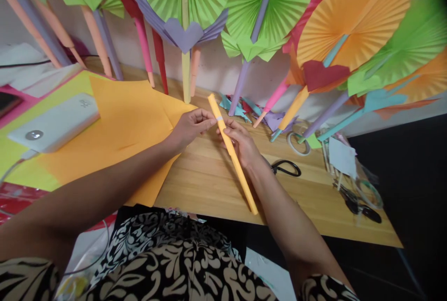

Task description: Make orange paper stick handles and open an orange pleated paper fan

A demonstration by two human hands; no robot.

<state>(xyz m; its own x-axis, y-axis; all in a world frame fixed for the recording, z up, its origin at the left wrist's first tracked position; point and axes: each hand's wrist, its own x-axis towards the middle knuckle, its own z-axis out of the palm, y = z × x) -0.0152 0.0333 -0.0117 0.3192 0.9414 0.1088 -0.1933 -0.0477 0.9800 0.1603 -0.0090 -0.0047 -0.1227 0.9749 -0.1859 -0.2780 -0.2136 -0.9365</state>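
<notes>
A long rolled tube of orange paper (240, 177) slants over the wooden table (209, 184), its upper end toward the wall. My right hand (242, 145) grips the tube near its upper third. My left hand (192, 126) pinches it with the fingertips at a small strip of clear tape (219, 118) wrapped around the roll. Left of the hands lie flat orange paper sheets (122, 129), overlapping the table edge.
Colourful pleated paper fans on rolled sticks (244, 26) lean against the wall behind. Black scissors (286, 168) and a tape roll (297, 143) lie right of my hands; more scissors (359, 203) lie further right. A white power bank (56, 122) rests on yellow paper at left.
</notes>
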